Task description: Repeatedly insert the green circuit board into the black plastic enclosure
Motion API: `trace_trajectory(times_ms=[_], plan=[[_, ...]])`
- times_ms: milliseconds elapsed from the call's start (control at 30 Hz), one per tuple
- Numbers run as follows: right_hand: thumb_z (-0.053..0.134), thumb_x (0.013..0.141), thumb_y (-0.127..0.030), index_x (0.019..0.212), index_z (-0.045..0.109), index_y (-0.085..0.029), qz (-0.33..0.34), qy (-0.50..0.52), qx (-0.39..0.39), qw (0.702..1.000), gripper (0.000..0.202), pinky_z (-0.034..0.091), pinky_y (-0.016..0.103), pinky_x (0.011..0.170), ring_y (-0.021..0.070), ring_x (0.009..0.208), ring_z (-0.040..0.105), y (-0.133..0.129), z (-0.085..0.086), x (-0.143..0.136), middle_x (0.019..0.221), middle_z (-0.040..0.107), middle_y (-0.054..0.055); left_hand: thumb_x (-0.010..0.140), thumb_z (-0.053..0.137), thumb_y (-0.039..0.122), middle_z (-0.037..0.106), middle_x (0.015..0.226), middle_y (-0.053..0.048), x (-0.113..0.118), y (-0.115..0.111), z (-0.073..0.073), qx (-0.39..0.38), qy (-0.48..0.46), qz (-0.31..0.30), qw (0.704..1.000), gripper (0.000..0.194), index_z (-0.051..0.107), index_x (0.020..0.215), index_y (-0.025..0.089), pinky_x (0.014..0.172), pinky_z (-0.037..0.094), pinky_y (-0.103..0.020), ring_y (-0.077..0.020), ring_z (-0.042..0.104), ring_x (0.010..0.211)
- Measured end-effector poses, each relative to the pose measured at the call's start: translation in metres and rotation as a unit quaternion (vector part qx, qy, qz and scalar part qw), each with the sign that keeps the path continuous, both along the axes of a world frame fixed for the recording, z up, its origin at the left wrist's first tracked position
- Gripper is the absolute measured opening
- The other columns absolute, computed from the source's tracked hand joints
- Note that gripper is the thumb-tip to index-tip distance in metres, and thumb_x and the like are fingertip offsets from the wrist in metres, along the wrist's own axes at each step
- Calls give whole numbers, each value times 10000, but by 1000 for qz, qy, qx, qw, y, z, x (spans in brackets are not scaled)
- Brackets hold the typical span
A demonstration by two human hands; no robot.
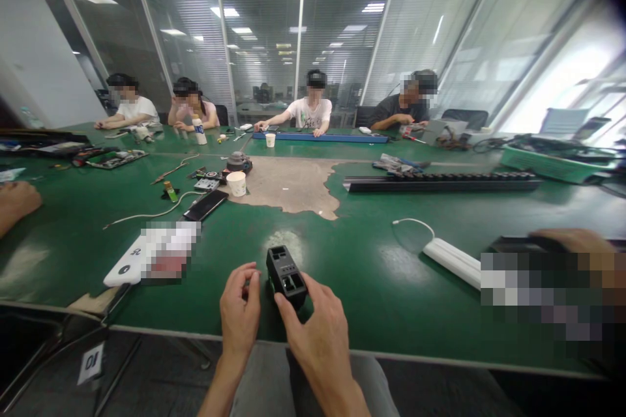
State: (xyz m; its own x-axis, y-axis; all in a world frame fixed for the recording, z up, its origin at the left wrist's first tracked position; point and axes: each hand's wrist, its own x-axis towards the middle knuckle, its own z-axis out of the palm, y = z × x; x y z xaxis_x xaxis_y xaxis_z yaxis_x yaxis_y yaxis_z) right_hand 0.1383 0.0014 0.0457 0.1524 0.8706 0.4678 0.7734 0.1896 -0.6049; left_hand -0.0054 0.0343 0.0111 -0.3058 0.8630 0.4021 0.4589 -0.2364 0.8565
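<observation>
A black plastic housing, box-shaped with rectangular openings in its top face, stands tilted at the table's near edge in front of me. My right hand grips its near end, thumb on the left side and fingers along the right. Just left of the housing, apart from it, is my left hand. Its fingers are curled with thumb and fingertips drawn together; anything between them is hidden. The underside of the housing is out of sight.
Left lie a white device, a black phone and a paper cup. A white power strip and a long black rail lie right. Co-workers sit across the green table; other people's hands show at both sides.
</observation>
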Motion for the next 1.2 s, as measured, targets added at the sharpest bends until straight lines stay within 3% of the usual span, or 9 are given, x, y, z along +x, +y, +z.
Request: trace_trajectory(times_ms=[233, 433, 633, 733, 933, 1200], plan=[[652, 828, -387, 1206, 581, -183, 8, -45, -11, 999, 436, 462, 425, 894, 268, 997, 616, -3, -8, -6, 1057, 691, 89, 924, 509, 357, 645, 1159, -70, -2, 1, -1, 15, 8, 10, 1000, 212, 669, 915, 218, 804, 512, -298, -210, 612, 1042], [642, 841, -396, 1207, 568, -190, 15, -71, -12, 997, 426, 474, 449, 889, 276, 983, 618, -11, -29, 0, 1056, 689, 93, 924, 502, 348, 648, 1161, -79, -2, 2, -3, 24, 4, 17, 1000, 224, 679, 966, 218, 779, 526, -294, -218, 613, 1058], [653, 832, -457, 1329, 485, -136, 35, -75, 34, 996, 614, 483, 468, 924, 306, 1114, 577, -12, -47, 5, 1213, 638, 158, 930, 506, 347, 647, 1129, -70, -2, 3, -3, -10, 19, -27, 999, 222, 683, 912, 215, 763, 528, -279, -199, 616, 1015], [675, 802, -518, 1338, 481, -109, 14, -68, 28, 997, 702, 488, 478, 918, 318, 1105, 580, -11, -47, 5, 1202, 639, 176, 925, 511, 352, 645, 1127, -70, -1, 3, -2, -12, 22, -30, 999, 224, 687, 900, 215, 750, 530, -275, -198, 617, 1003], [662, 829, -393, 1203, 582, -183, 27, -38, 4, 999, 436, 495, 453, 900, 278, 1015, 613, -12, -42, 3, 1080, 684, 109, 922, 513, 362, 652, 1113, -78, 1, 3, -1, -11, 26, -31, 999, 232, 690, 906, 212, 756, 532, -285, -207, 620, 1002], [613, 859, -438, 1231, 574, -199, 9, 38, 18, 999, 443, 485, 428, 944, 262, 1099, 596, -8, -21, 16, 1172, 665, 98, 924, 510, 382, 681, 1075, -73, 3, 2, 3, 3, 19, -1, 1000, 249, 693, 933, 214, 794, 531, -299, -213, 635, 1006]])
